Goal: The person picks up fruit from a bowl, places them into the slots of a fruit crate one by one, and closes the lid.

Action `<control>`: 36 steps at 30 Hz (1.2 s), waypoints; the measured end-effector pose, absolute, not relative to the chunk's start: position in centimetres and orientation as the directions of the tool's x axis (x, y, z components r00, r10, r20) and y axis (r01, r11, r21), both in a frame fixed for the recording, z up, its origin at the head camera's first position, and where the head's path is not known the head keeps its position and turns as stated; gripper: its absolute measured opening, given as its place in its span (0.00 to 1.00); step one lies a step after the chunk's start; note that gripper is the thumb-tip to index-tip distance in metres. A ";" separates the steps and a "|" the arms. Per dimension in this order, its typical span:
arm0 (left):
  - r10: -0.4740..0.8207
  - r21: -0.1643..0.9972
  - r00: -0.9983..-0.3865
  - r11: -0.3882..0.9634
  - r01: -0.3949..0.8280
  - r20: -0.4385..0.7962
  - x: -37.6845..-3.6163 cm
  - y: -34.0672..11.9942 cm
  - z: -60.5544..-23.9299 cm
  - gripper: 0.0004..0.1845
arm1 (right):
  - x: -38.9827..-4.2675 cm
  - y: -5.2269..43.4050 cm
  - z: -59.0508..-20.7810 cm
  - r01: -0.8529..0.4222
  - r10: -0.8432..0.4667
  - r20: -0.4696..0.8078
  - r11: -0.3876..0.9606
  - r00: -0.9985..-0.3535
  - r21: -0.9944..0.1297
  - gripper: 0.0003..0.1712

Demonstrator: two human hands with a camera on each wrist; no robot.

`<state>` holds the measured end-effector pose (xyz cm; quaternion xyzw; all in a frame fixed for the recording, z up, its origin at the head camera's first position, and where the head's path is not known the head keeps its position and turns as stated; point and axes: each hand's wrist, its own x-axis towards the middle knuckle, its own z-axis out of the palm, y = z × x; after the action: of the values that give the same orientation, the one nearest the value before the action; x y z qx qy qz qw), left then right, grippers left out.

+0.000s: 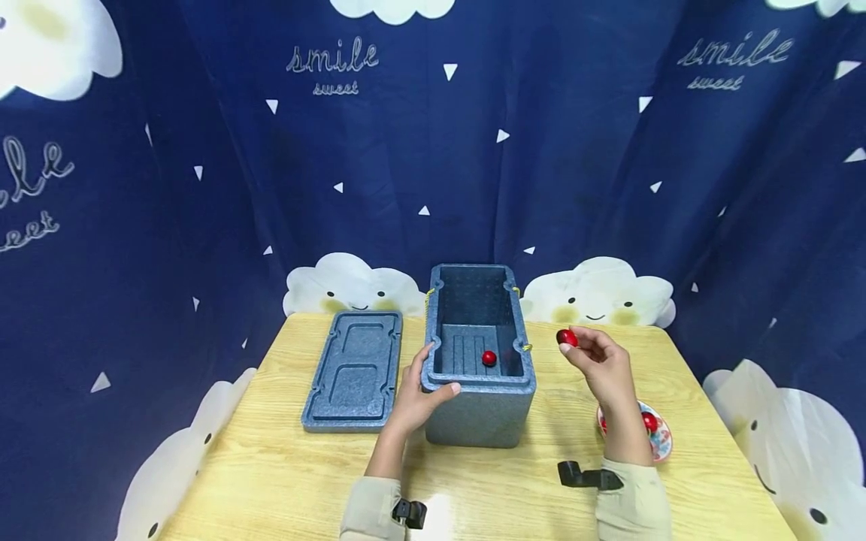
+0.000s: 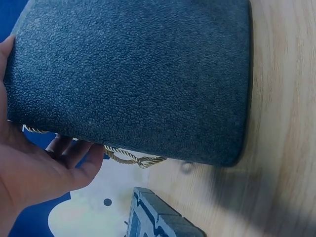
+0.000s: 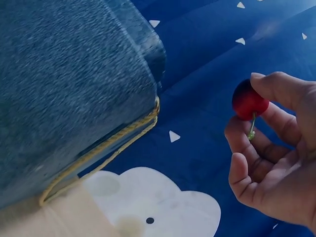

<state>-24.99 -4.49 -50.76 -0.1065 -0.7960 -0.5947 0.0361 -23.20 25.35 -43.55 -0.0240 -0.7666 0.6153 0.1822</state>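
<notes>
A cherry [image 3: 250, 101] with a short green stem is pinched between the thumb and fingers of my right hand [image 1: 604, 365], up in the air to the right of a blue-grey foam box [image 1: 480, 412]. The box is uncovered, and another red cherry [image 1: 489, 358] lies on its floor. My left hand [image 1: 417, 398] grips the box's near left corner, thumb on the front face and fingers along the left side. Behind my right forearm, partly hidden, a patterned plate [image 1: 663, 442] holds more red cherries [image 1: 649, 421].
The box's lid [image 1: 356, 368] lies flat on the wooden table [image 1: 271, 481], left of the box. Yellow rope handles [image 3: 98, 154] hang on the box's sides. A dark blue curtain [image 1: 406, 150] with clouds stands behind the table and along both sides.
</notes>
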 end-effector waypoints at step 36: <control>0.152 0.943 -0.973 0.257 0.210 0.175 -25.0 -4.5 -50.7 0.44 | -29.8 23.4 -40.5 -0.197 -0.053 0.194 0.057 -0.980 -0.979 0.17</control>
<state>-24.98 -4.53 -50.71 -0.1144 -0.7925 -0.5986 0.0241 -29.83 23.40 -40.47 0.0863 -0.7252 0.6811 0.0527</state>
